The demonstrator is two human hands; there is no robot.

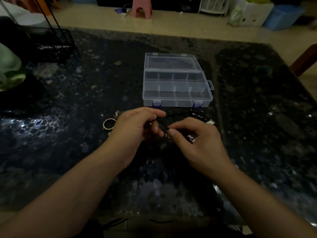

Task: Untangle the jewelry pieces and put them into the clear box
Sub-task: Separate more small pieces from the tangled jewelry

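The clear box (176,98) lies open on the dark table, its lid folded back and its compartments bare. Just in front of it my left hand (137,126) and my right hand (197,140) meet over a black cord (163,128) of tangled jewelry. Both hands pinch this cord between thumb and fingers. A small silver charm (191,138) shows by my right fingers. A dark beaded bracelet (199,115) lies past my right hand. A gold ring (108,124) and a small gold piece (117,114) lie left of my left hand.
A black wire rack (51,43) stands at the table's back left beside a green object (8,69). A pink stool (141,8) and a blue bin (281,16) are on the floor beyond the table's far edge.
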